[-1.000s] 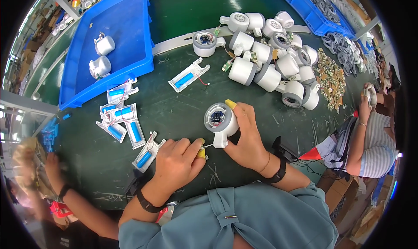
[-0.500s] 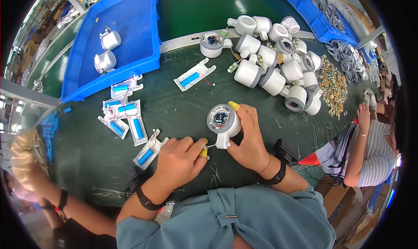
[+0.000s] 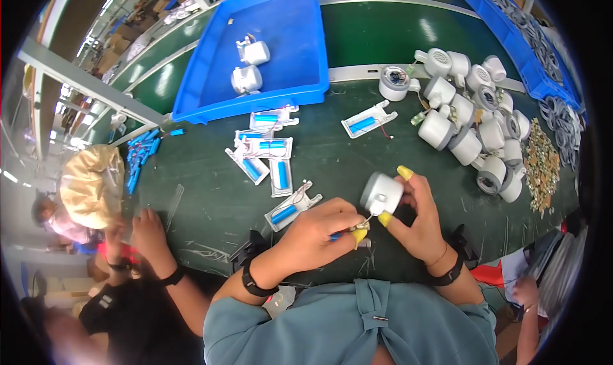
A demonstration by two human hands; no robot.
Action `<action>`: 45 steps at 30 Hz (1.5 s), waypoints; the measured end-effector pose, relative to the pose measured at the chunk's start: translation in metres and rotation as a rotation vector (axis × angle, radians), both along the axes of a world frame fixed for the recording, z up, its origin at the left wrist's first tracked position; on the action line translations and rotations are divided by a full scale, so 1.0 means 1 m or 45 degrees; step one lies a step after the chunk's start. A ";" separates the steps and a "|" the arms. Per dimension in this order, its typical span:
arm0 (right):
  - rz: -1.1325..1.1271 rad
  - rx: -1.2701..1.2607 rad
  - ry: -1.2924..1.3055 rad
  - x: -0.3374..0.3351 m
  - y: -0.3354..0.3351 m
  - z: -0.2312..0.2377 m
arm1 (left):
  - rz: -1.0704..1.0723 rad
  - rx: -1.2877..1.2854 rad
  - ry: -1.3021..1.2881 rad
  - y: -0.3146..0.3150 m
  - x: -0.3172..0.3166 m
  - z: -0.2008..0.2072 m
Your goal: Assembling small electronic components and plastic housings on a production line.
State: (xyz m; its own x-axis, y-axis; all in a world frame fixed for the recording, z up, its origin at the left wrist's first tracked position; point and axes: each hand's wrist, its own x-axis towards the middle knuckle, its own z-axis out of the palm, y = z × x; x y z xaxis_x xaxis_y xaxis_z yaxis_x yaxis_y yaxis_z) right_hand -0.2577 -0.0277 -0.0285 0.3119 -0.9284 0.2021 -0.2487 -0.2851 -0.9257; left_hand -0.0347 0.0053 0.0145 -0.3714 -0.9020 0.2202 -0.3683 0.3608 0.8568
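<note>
My right hand point(image 3: 421, 218) is closed around a white round housing point(image 3: 385, 193) with a grey ring. The housing is tilted, and its short neck points toward me. Yellow covers sit on the thumb and a fingertip of this hand. My left hand point(image 3: 325, 234) is closed just left of the neck, pinching a small part point(image 3: 364, 226) at the end of a thin wire leading to the housing. Fingers hide most of that part, so its kind is unclear. A bit of blue shows between the fingers. Left of the housing lies a white handle shell point(image 3: 284, 212) with a blue battery.
Several battery-fitted handle shells point(image 3: 272, 146) lie beyond my left hand. A blue tray point(image 3: 281, 101) holds two white housings. At right are piled housings point(image 3: 466, 145), small circuit boards point(image 3: 543, 161) and grey rings point(image 3: 562, 132). A co-worker's hand point(image 3: 150, 231) rests at left near loose blue batteries point(image 3: 142, 154).
The housing has been turned over in my right hand, so its open face with the circuit no longer shows. The whole view has swung left. The left co-worker's arm has shifted.
</note>
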 end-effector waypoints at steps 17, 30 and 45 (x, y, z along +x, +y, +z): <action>0.183 0.129 -0.083 -0.005 0.002 -0.002 | 0.993 -0.345 -1.092 0.005 0.138 0.030; 0.051 0.162 -0.088 -0.010 -0.003 -0.011 | 0.017 -0.598 -1.089 -0.145 -0.059 -0.017; -0.033 0.538 -0.311 -0.010 -0.008 -0.004 | 0.256 -0.309 -0.704 -0.232 -0.066 -0.021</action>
State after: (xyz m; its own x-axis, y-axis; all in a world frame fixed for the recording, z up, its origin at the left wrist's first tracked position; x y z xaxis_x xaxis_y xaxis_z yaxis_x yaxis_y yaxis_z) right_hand -0.2679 -0.0359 -0.0323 0.2778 -0.9518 -0.1299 -0.0119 0.1318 -0.9912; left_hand -0.1010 -0.2263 -0.0063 -0.3174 -0.9144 0.2514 -0.8138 0.3987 0.4228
